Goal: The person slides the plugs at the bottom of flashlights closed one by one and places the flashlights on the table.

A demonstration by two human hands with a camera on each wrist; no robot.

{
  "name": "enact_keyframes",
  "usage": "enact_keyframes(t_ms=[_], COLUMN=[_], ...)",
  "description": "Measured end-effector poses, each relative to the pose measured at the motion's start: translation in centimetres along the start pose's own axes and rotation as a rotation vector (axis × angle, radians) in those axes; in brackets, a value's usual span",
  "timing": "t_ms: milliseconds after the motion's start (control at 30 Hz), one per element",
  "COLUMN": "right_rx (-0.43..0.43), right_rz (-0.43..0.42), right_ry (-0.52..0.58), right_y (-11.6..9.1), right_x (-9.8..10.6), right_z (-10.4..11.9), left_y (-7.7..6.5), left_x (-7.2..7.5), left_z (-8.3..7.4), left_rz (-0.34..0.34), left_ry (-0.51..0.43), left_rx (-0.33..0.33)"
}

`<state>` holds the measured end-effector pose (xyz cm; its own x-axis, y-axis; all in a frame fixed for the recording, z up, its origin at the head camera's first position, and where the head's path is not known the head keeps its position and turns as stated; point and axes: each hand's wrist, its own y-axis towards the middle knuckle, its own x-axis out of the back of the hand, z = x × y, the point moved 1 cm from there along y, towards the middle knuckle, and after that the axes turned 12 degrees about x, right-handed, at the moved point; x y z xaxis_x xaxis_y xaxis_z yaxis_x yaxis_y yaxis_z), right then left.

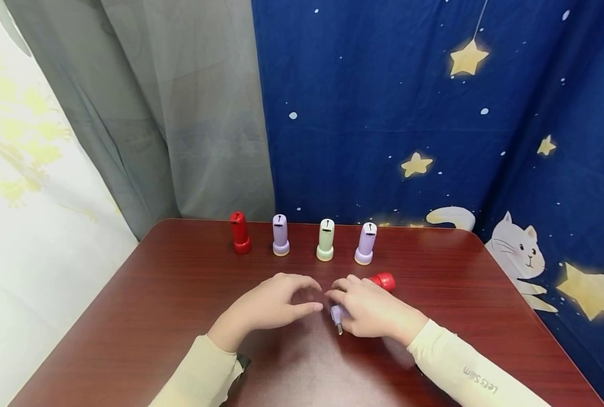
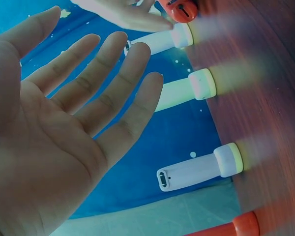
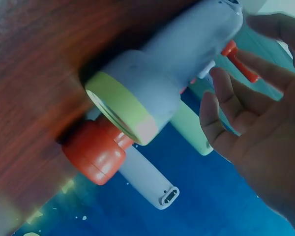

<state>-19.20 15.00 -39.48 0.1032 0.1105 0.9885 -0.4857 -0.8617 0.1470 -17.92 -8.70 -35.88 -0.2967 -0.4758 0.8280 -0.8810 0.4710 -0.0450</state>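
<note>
Lavender flashlight (image 3: 164,73) lies on the desk (image 1: 180,316) by the right hand (image 1: 375,310), whose fingers, like those of the left hand (image 1: 274,303), look relaxed and hold nothing; a glancing touch could roll it into the nearby red flashlight (image 1: 385,281)

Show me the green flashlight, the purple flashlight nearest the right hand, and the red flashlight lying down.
Green flashlight (image 1: 326,239), head view: middle of its barrel.
Purple flashlight (image 3: 170,63), right wrist view: barrel, near the wide end.
Red flashlight (image 1: 385,281), head view: its wide end.
</note>
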Motion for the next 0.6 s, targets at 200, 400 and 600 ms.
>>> enact_keyframes(t_ms=[200,400,600], right_rx=[0.021,0.018,0.021], right_rz=[0.082,0.078,0.066], right_ry=[-0.075,-0.110,-0.100], right_y=[-0.2,-0.1,-0.2], right_x=[-0.6,-1.3,-1.5], right_z=[0.5,0.6,0.5], left_y=[0.2,0.2,0.2], left_x=[0.1,-0.1,-0.1], left_z=[-0.1,-0.1,-0.2], left_rz=[0.003,0.009,0.011], left_ry=[0.004,-0.001,-0.006], left_rx=[0.020,0.026,0.029])
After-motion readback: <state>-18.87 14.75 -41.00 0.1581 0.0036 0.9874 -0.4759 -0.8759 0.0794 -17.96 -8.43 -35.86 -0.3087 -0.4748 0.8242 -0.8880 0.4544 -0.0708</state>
